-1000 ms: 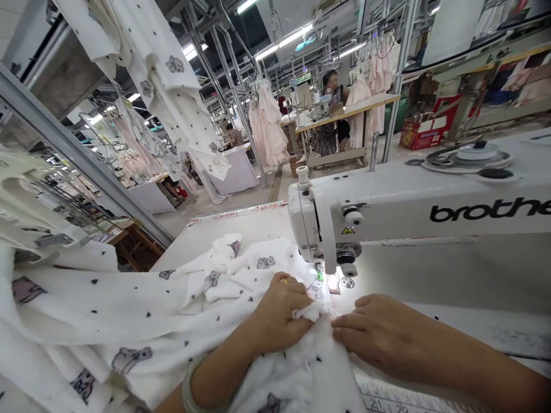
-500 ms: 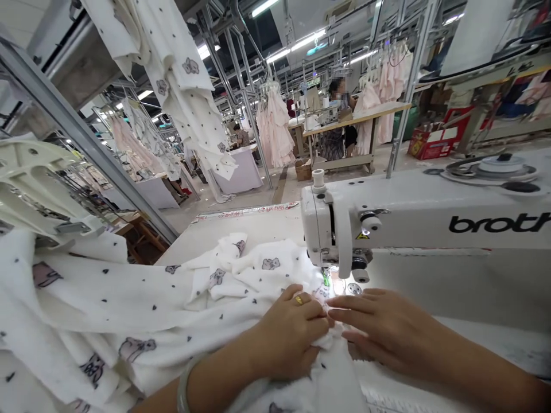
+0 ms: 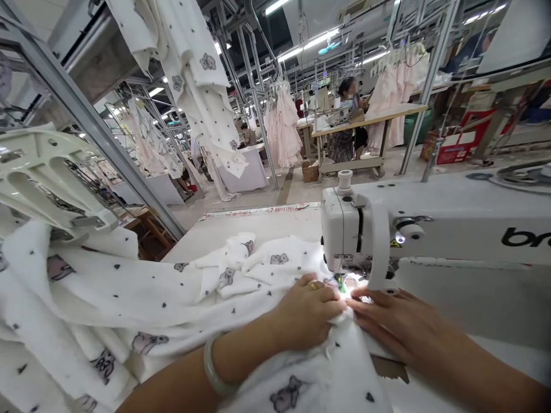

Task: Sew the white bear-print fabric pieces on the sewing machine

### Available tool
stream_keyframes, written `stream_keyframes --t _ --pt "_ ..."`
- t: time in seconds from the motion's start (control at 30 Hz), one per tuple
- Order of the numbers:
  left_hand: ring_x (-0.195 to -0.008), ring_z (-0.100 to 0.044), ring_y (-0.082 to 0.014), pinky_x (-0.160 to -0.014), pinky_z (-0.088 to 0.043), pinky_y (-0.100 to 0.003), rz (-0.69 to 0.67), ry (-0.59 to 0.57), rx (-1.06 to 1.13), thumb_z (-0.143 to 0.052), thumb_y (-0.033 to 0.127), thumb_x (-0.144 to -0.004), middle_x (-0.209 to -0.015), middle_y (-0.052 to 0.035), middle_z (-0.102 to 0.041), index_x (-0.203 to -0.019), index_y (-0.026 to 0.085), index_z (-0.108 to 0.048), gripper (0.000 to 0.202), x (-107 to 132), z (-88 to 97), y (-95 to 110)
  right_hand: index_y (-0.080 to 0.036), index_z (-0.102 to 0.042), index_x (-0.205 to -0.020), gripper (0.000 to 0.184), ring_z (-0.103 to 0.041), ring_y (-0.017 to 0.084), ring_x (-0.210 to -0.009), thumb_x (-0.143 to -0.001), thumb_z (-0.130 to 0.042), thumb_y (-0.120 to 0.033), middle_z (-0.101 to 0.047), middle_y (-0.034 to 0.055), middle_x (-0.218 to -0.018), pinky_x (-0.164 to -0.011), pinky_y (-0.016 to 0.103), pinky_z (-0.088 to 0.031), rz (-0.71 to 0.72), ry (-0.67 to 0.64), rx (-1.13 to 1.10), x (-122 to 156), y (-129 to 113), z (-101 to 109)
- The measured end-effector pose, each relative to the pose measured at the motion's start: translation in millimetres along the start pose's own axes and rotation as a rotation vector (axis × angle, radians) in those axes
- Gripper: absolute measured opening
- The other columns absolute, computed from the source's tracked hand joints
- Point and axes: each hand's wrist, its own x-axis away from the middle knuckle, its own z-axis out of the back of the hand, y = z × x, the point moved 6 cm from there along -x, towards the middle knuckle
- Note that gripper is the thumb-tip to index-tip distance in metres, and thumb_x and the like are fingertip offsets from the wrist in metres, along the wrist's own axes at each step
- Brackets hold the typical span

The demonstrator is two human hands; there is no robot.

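Not loads of elbow room here tbh: a strip of pale tabletop (image 3: pixel 275 225) can be seen past the cloth, ending at a far edge that's been lined with red-printed tape (image 3: pixel 241 213). The right side is mostly taken up by a white industrial sewing machine (image 3: pixel 456 223), its lettering cut off by the picture's border, though a gap is left under its arm. On the left, things are boxed in by a slanted metal post (image 3: pixel 99 135) and a cream plastic clamp (image 3: pixel 47 155). The white printed fabric (image 3: pixel 166 298) is draped from beneath that clamp, across the table and right up to the lit presser foot (image 3: pixel 341 284). It looks soft and kinda fleecy, bunched into loose folds, and it's dotted with little dark marks and greyish-mauve animal figures outlined in black. Similar cloth (image 3: pixel 202 74) is hung overhead. As for the hands, the left hand (image 3: pixel 305 314) is curled closed over gathered fabric just in front of the foot, with a ring (image 3: pixel 315 285) and a pale bangle (image 3: pixel 212 364) worn on that side. The right hand (image 3: pixel 398 321) is reached in from the opposite side, palm down, fingers stretched out and slightly spread, tips almost meeting the left ones at the cloth; whether anything's pinched there can't be told.
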Motion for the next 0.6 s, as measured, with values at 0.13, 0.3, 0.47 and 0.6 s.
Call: stream_keyframes --t 0.13,0.3,0.47,0.6 --pt "-0.118 -0.065 -0.0222 -0.109 -0.036 -0.040 0.029 0.006 -0.022 -0.054 0.014 -0.091 -0.120 -0.0068 -0.073 -0.121 0.016 -0.065 0.032 -5.5 -0.5 -7.7 -0.029 -0.066 -0.126 0.035 -0.071 0.025 -0.099 -0.110 -0.038 -0.041 -0.074 0.0051 -0.115 -0.086 0.044 -0.055 -0.090 -0.058 0.021 -0.2 4.2 -4.2" --pt "-0.115 -0.066 -0.0226 -0.108 -0.038 -0.041 0.041 -0.001 -0.031 -0.054 0.012 -0.089 -0.117 -0.0063 -0.074 -0.119 0.017 -0.066 0.033 -9.4 -2.1 -10.6 -0.028 -0.067 -0.119 0.036 -0.070 0.026 -0.094 -0.110 -0.035 -0.042 -0.075 0.0063 -0.104 -0.087 0.047 -0.054 -0.114 -0.106 0.004 -4.0 5.1 -2.0" --pt "-0.113 -0.067 -0.0231 -0.110 -0.036 -0.041 0.058 0.010 -0.049 -0.056 0.012 -0.090 -0.118 -0.0067 -0.074 -0.118 0.018 -0.066 0.030 -9.8 0.2 -10.1 -0.028 -0.067 -0.118 0.036 -0.071 0.026 -0.091 -0.111 -0.034 -0.041 -0.075 0.0041 -0.103 -0.088 0.050 -0.052 -0.103 -0.084 0.003 -3.4 7.8 0.4" --pt "-0.110 -0.068 -0.0225 -0.113 -0.036 -0.041 0.085 -0.011 -0.041 -0.055 0.012 -0.090 -0.118 -0.0074 -0.074 -0.116 0.019 -0.067 0.030 -9.9 0.1 -10.1 -0.027 -0.069 -0.113 0.036 -0.071 0.025 -0.087 -0.111 -0.034 -0.038 -0.076 0.0043 -0.101 -0.086 0.048 -0.052 -0.085 -0.068 0.009 -5.4 4.9 4.2"
